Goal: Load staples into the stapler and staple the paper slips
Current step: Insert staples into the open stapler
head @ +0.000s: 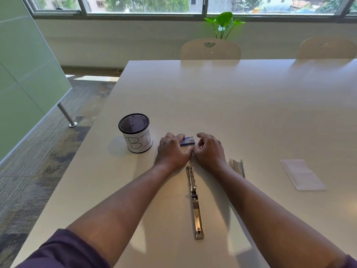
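An office meeting room is indicated. A long pale conference table (231, 105) is flanked at 12 to 1 o'clock by perforated white chairs (211, 49). A frosted glass partition (25, 70) is seen at 9 o'clock, carpet tiles (58, 151) below it, and a window strip (146, 5) at 12 o'clock.

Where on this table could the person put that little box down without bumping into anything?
Bare white table spreads beyond both hands, and between the second metal stapler and the paper slips. It is crowded around the small blue staple box, the opened silver stapler and the black mesh cup.
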A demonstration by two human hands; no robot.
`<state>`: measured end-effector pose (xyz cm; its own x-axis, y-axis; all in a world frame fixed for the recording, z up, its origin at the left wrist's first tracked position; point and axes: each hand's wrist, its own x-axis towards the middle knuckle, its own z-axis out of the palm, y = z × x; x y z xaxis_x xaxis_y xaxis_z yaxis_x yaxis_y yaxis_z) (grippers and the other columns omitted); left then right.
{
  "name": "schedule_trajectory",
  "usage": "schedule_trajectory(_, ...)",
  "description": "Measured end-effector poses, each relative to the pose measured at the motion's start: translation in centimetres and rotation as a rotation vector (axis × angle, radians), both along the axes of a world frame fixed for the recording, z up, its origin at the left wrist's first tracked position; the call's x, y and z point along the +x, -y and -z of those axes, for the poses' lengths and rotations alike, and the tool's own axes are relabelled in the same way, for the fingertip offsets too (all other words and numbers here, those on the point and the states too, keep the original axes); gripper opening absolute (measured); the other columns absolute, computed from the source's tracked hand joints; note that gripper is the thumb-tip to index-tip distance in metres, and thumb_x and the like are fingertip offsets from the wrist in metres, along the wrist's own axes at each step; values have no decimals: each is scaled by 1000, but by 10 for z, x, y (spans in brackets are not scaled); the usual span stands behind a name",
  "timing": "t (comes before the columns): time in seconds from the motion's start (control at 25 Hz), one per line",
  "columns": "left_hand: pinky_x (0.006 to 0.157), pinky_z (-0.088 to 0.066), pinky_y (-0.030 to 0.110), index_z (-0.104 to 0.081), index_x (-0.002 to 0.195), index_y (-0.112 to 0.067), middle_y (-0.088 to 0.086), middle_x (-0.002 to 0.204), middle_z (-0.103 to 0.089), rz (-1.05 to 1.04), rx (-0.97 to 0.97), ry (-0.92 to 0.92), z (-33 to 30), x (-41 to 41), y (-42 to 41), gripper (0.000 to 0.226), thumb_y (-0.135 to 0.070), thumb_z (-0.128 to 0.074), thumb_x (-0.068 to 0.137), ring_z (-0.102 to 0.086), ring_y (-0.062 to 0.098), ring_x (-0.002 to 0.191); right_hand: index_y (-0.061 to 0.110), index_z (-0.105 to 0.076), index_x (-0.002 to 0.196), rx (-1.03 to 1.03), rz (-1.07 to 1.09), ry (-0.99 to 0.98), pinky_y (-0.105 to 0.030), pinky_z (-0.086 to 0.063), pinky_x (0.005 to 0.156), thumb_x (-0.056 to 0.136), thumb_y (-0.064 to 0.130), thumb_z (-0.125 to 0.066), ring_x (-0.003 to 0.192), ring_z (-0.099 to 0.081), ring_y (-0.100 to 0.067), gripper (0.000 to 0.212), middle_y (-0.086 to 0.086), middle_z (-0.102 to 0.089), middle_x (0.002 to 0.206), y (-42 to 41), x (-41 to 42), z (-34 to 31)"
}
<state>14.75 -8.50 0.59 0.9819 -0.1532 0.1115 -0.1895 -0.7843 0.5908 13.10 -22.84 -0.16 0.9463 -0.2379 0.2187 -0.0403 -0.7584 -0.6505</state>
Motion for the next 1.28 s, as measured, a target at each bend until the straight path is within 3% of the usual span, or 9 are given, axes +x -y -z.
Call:
schedule_trajectory(0.24,100,-43,40,-64,134,-28,10,119,-62,20,-4,17,3,3,-2,43,-45,-62,95,-52,31,115,13,-67,126,-17,-46,-29,-30,-44,88,86,20,-60,103,-63,-27,41,-6,-72,106,0,-4,-1)
schedule_trajectory(0.48,100,-43,40,-64,134,-27,8,122,-64,23,-7,37,7,4,-2,37,-34,-58,98,-52,30,116,12,-63,134,-6,-98,-63,-32,-47,97,87,19,-64,105,-62,-25,48,-5,-60,127,5,-6,-5)
schedule_trajectory(0.64,100,-41,38,-62,134,-29,4,122,-59,32,11,40,10,4,-2,36,-35,-55,99,-51,27,116,13,-69,124,17,-165,-102,-33,-48,96,90,18,-69,98,-63,-22,34,-4,-62,123,13,-4,-9)
schedule_trajectory(0.84,105,-35,36,-57,128,-37,-3,122,-43,50,80,23,8,2,0,41,-59,-46,96,-43,21,116,14,-72,111,68,-155,-123,-26,-47,86,89,24,-75,91,-65,-20,24,-4,-63,114,16,-1,-13)
schedule_trajectory(1.0,106,-34,38,-57,126,-34,-1,124,-41,49,91,15,7,1,1,35,-53,-46,99,-42,23,119,14,-72,110,88,-134,-129,-19,-42,78,89,17,-75,87,-64,-15,22,-4,-65,112,20,-1,-14)
schedule_trajectory(1.28,107,-32,37,-53,124,-33,-3,128,-42,53,83,24,10,2,0,29,-48,-43,101,-38,23,123,14,-71,112,92,-135,-141,-22,-45,82,90,10,-70,91,-64,-17,22,-4,-64,111,21,-2,-16)
